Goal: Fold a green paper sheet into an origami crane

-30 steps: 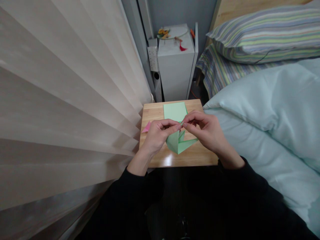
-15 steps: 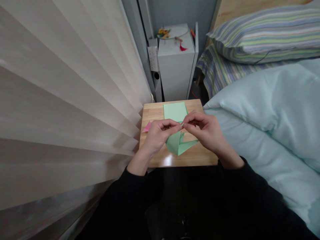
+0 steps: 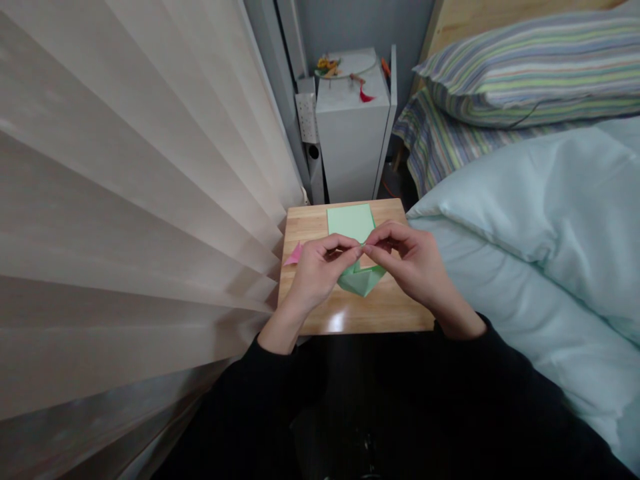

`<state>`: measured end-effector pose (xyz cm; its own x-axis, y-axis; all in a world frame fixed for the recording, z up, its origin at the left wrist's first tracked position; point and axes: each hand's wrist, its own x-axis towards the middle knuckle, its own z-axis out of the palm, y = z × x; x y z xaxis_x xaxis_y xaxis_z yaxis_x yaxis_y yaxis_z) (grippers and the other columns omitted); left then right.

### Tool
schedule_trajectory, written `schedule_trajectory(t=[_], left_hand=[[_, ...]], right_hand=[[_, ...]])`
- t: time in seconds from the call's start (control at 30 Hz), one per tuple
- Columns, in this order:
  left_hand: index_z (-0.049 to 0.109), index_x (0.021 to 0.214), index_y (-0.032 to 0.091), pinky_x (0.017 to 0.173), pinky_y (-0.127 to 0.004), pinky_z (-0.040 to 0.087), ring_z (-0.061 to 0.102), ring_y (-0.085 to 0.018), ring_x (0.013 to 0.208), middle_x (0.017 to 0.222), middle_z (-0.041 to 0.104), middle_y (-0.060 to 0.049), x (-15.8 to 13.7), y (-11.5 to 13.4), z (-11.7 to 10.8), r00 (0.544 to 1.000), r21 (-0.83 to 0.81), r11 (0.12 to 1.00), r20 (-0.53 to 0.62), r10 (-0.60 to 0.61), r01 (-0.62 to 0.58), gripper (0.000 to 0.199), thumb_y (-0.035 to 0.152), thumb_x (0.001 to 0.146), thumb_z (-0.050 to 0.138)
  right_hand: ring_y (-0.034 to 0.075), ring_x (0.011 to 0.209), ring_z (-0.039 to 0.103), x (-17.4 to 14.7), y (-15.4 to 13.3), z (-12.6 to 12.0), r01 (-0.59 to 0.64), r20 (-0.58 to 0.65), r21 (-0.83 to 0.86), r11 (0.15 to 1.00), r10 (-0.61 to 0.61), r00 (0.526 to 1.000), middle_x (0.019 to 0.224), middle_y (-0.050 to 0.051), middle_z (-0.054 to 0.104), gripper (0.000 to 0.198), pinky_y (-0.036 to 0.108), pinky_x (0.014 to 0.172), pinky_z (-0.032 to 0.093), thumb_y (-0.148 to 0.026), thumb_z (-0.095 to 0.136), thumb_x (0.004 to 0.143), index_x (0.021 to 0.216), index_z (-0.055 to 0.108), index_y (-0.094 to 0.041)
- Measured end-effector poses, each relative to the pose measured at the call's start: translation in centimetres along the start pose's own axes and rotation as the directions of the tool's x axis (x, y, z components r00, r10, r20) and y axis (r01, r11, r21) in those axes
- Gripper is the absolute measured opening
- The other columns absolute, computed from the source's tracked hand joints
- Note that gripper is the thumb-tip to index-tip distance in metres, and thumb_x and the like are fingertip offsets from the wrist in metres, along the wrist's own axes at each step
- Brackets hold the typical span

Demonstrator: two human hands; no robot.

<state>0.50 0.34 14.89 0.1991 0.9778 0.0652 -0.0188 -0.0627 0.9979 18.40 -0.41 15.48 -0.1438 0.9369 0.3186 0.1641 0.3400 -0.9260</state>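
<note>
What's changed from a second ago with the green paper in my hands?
The folded green paper has turned: its lower point has moved up and slightly right, and its right-hand tip no longer sticks out as far. Nothing was visibly let go: your left hand and right hand still pinch it near the top. The green square paper and pink folded paper stayed put.

A bedroom in a home: a striped pillow and a pale blue quilt lie on a bed at the right of the frame, a pleated curtain fills the left, and a small white cabinet stands at top centre.
</note>
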Motion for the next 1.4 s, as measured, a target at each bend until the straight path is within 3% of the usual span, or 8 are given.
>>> schedule_trajectory(t=[0.4,0.73,0.9,1.07,1.27,1.4], left_hand=[[0.079,0.080,0.018,0.068,-0.027,0.049,0.064,-0.015,0.073,0.080,0.075,-0.004,-0.13,0.22,0.49,0.994,0.107,0.989,-0.025,0.104,-0.100,0.008,0.026,0.081,0.078],[0.078,0.082,0.017,0.071,-0.028,0.049,0.065,-0.016,0.076,0.081,0.075,-0.004,-0.20,-0.15,0.29,0.994,0.132,0.985,-0.006,0.112,-0.111,0.011,0.028,0.083,0.078],[0.078,0.081,0.018,0.068,-0.028,0.046,0.063,-0.016,0.074,0.081,0.075,-0.004,-0.19,-0.25,0.27,0.986,0.204,0.965,0.004,0.169,-0.166,0.009,0.026,0.085,0.076],[0.078,0.083,0.020,0.070,-0.029,0.048,0.064,-0.016,0.075,0.081,0.075,-0.004,-0.22,-0.46,0.23,0.984,0.236,0.955,0.039,0.176,-0.180,0.010,0.027,0.088,0.074],[0.078,0.086,0.019,0.074,-0.030,0.049,0.066,-0.017,0.079,0.085,0.076,-0.005,-0.18,-0.46,0.01,0.990,0.225,0.964,0.038,0.132,-0.138,0.013,0.029,0.090,0.072],[0.078,0.083,0.020,0.074,-0.030,0.048,0.065,-0.017,0.078,0.082,0.076,-0.003,-0.04,-0.23,-0.18,0.990,0.256,0.957,0.052,0.129,-0.138,0.009,0.029,0.085,0.076]], right_hand=[[0.016,0.074,0.060,-0.17,0.69,0.28,-0.027,-0.068,0.044,0.999,0.030,0.997,0.078,0.000,0.067,0.008,0.033,0.069,0.045,-0.024,0.070,0.089,0.082,0.068,-0.022],[0.018,0.077,0.062,-0.02,0.38,0.04,0.018,-0.036,-0.044,0.999,-0.020,0.999,0.079,0.000,0.071,0.008,0.035,0.071,0.043,-0.026,0.073,0.088,0.082,0.072,-0.023],[0.017,0.072,0.060,-0.08,0.73,0.14,0.001,-0.103,-0.024,1.000,-0.003,0.995,0.073,-0.001,0.069,0.012,0.034,0.069,0.042,-0.024,0.074,0.086,0.075,0.071,-0.023],[0.017,0.069,0.058,-0.06,0.89,0.12,-0.068,-0.143,-0.002,0.998,0.067,0.987,0.068,-0.001,0.067,0.025,0.035,0.068,0.042,-0.030,0.067,0.093,0.069,0.067,-0.022],[0.019,0.077,0.063,0.13,0.38,-0.29,0.028,-0.026,-0.104,0.994,-0.031,0.999,0.078,0.001,0.073,0.016,0.035,0.073,0.045,-0.033,0.074,0.090,0.078,0.072,-0.022],[0.019,0.076,0.063,0.20,0.37,-0.43,0.043,-0.019,-0.114,0.993,-0.045,0.999,0.078,0.001,0.072,0.015,0.036,0.074,0.047,-0.031,0.073,0.090,0.078,0.070,-0.023]])
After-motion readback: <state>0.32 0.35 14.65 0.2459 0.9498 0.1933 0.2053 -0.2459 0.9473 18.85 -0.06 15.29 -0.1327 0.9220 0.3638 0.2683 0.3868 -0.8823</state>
